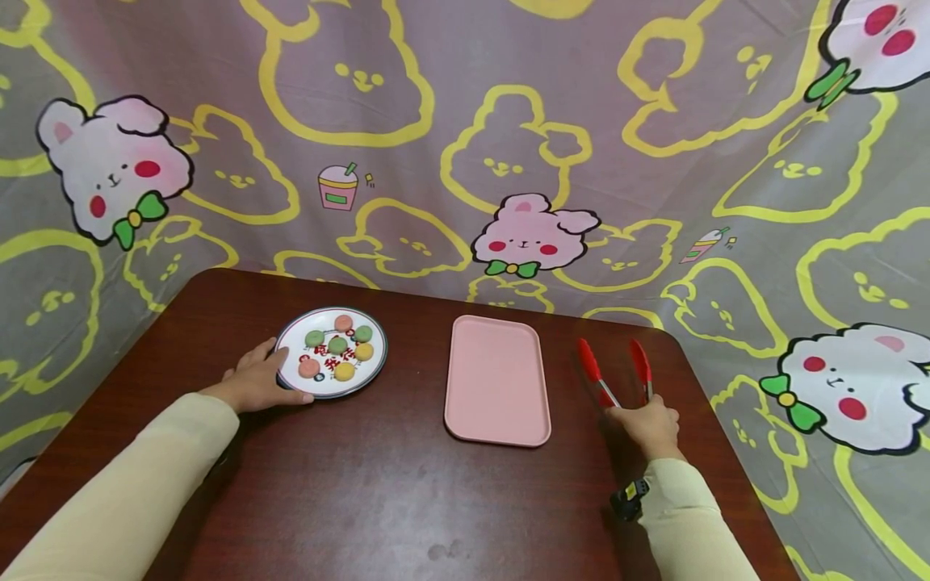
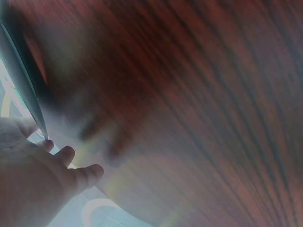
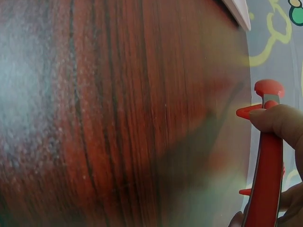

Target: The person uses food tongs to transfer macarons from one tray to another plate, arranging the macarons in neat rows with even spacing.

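Note:
My left hand (image 1: 256,382) rests at the left edge of a round white plate (image 1: 291,378), with the thumb along its near rim. On that plate sit several small pink, green and yellow macarons (image 1: 337,346). The left wrist view shows fingers spread beside the plate's edge (image 2: 23,71). My right hand (image 1: 649,428) grips red-and-silver tongs (image 1: 592,363) near the table's right side. Their two red tips point away from me and stand wide apart. In the right wrist view, a thumb lies against the red handle (image 3: 266,175). Part of the grip is hidden by the hand.
A pink rectangular tray (image 1: 497,379) lies between the plate and the tongs. Everything stands on a dark reddish-brown wooden table (image 1: 407,500). Cartoon-printed curtains (image 1: 407,73) hang close behind the table and along its sides. A small black device (image 1: 629,499) sits at my right wrist.

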`<action>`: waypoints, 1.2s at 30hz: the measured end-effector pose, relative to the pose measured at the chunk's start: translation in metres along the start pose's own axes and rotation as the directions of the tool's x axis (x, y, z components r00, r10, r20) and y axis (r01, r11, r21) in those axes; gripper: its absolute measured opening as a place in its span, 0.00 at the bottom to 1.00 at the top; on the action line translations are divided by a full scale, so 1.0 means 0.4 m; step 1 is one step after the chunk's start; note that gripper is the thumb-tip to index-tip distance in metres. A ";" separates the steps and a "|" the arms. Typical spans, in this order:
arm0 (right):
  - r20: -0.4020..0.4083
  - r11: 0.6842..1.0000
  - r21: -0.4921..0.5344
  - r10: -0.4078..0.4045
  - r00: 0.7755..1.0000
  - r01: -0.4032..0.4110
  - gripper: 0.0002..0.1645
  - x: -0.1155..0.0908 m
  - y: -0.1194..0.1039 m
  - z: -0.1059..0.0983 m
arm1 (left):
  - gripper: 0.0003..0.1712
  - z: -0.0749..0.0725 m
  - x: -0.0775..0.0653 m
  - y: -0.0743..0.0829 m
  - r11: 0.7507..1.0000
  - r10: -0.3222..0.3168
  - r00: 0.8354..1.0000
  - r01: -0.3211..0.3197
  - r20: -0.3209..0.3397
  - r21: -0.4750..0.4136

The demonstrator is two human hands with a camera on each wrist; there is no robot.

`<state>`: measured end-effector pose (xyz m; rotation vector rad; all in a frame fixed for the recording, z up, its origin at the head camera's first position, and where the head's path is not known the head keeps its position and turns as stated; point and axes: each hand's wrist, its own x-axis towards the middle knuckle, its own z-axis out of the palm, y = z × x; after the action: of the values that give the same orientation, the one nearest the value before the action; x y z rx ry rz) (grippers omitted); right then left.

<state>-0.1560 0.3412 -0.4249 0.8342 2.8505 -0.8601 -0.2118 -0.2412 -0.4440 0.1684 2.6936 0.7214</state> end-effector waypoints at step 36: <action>0.084 0.999 -0.010 0.052 0.995 -0.051 0.50 0.022 0.030 -0.012 | 0.70 -0.001 0.002 0.003 1.000 -0.013 1.000 0.013 0.014 0.001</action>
<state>-0.1569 0.3564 -0.4285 0.8457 2.7460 -0.8559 -0.2125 -0.2402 -0.4431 0.1552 2.6790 0.7127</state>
